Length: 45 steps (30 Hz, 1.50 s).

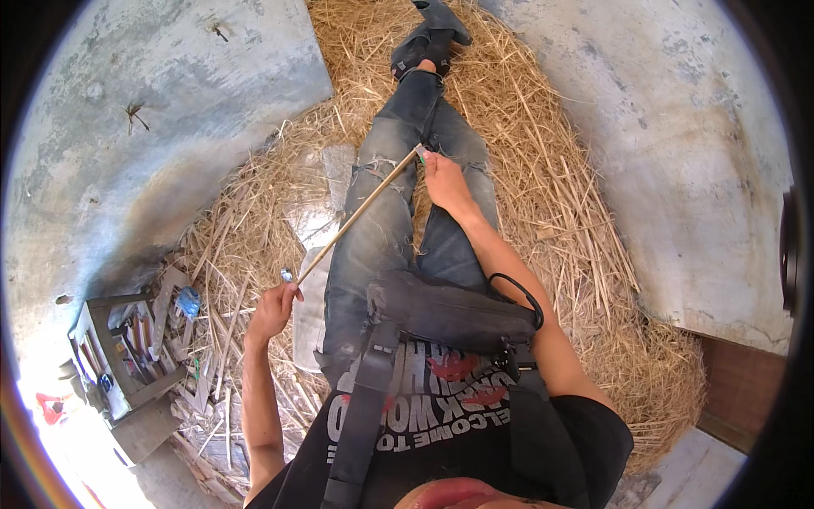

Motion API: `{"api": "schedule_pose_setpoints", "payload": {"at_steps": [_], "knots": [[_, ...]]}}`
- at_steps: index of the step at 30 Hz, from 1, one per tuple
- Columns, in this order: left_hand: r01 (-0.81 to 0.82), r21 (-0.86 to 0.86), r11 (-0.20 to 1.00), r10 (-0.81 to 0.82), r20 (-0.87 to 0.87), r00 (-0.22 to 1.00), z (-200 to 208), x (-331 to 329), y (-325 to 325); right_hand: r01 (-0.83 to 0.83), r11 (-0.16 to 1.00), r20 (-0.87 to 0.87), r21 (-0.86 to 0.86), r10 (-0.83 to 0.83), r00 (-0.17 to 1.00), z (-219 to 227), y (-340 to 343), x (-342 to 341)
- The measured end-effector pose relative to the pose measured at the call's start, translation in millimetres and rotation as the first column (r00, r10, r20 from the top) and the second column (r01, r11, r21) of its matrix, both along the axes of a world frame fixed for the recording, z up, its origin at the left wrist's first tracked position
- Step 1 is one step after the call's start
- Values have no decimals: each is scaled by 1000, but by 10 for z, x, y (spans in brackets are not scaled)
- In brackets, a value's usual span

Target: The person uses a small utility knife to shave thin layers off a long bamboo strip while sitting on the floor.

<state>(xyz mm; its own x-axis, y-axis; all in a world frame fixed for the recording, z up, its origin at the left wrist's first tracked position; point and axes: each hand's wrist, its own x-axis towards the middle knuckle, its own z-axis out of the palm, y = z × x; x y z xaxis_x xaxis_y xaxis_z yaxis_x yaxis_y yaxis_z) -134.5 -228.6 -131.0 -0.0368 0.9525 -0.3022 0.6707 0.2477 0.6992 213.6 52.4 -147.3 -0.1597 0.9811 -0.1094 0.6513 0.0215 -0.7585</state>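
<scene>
A thin, straight tan stick point(360, 210) slants over my legs in torn dark jeans. My left hand point(273, 312) is closed round its near end, low on the left. Close by that hand is a small shiny blue-and-silver object point(287, 275); whether the hand touches it, I cannot tell. At the stick's far end, between my knees, my right hand point(447, 182) is closed, pinching a small flat grey piece point(420, 150) against the tip. A bit of green shows by those fingers. The kind of that piece is too small to make out.
Dry straw point(543, 204) covers the floor around my legs. Left of me stands a wooden box point(157, 388) holding several handled tools, with a crumpled blue plastic piece point(188, 302) beside it. Worn grey walls point(670, 170) rise on both sides. A black pouch point(445, 314) lies across my lap.
</scene>
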Motion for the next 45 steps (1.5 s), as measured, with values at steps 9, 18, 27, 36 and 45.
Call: {"api": "schedule_pose_setpoints", "payload": {"at_steps": [9,18,27,36,45], "knots": [[-65,0,998,65,-81,995,89,201,74,-103,993,-3,65,103,995,-129,4,-94],[-73,98,992,83,-94,992,36,609,413,-290,957,8,-20,291,957,1,-460,-394],[-87,135,987,109,-162,981,92,1068,1078,-371,924,-28,-92,370,928,204,-647,-420],[-52,64,997,58,-95,994,35,580,421,-1,999,20,45,0,1000,-5,37,-11],[-10,141,990,41,-220,975,-137,888,830,-295,954,99,-55,299,949,91,-588,-382]]}}
